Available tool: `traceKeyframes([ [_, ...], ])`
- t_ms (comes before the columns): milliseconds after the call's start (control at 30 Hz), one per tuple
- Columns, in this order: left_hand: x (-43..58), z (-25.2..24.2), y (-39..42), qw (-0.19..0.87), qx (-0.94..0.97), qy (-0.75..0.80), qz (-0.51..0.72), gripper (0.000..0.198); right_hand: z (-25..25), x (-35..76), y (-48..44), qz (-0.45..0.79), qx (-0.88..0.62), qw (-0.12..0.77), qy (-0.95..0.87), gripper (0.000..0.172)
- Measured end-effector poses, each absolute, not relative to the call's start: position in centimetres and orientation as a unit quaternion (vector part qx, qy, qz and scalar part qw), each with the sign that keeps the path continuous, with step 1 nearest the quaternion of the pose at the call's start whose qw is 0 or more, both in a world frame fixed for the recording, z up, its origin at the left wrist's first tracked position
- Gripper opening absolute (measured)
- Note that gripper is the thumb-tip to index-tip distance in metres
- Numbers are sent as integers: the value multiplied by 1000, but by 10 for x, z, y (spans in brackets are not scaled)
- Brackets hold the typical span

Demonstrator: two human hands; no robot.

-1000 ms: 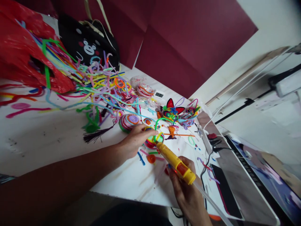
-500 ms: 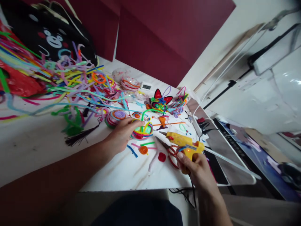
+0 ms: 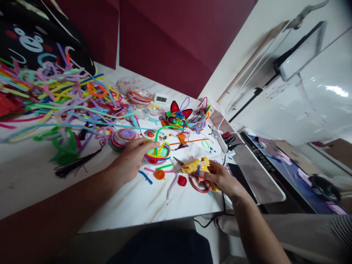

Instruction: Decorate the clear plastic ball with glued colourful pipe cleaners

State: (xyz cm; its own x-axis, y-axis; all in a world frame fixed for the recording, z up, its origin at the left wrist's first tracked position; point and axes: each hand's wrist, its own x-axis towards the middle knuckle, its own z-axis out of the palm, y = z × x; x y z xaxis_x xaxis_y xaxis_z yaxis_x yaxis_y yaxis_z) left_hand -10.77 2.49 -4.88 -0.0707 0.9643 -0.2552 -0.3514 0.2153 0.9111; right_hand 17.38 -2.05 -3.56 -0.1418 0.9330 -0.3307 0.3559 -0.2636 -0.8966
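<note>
A white surface (image 3: 118,201) spreads across the scene, with a dark red panel (image 3: 176,44) standing along its far side. At the far left, a tangled heap of coloured fuzzy stems (image 3: 63,95) lies in front of a black bag (image 3: 63,44) printed with a face. The left hand (image 3: 129,159) grasps a multicoloured round piece (image 3: 156,160), which sits around the middle of the surface, its thumb against an upright green stem (image 3: 165,128) that bends over to the right. The right hand (image 3: 220,178) is wrapped around a yellow glue gun (image 3: 194,167), to the right of that piece, the nozzle pointing left and apart from it. Scissors (image 3: 196,187) with red handles show partly behind the gun; whether the two touch cannot be told. Farther off is a figure with red ears (image 3: 177,119), and a lilac-topped ball (image 3: 125,135) lies left of the round piece. A small digital clock (image 3: 160,98) stands near the panel. Smallest are an orange coil (image 3: 159,175) and a red coil (image 3: 182,180), on the near side.
</note>
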Motion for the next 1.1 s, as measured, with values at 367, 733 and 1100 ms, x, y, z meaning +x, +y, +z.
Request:
traceKeyframes([
  [367,-107,-47,24,621,303,483,539,25,-34,183,-16,128,-702,220,-665,41],
  [733,-104,-45,20,607,355,431,566,23,-28,63,7,370,-516,391,-667,46],
  [1100,-105,-47,20,592,364,437,570,16,-35,42,21,419,-481,422,-644,46],
])
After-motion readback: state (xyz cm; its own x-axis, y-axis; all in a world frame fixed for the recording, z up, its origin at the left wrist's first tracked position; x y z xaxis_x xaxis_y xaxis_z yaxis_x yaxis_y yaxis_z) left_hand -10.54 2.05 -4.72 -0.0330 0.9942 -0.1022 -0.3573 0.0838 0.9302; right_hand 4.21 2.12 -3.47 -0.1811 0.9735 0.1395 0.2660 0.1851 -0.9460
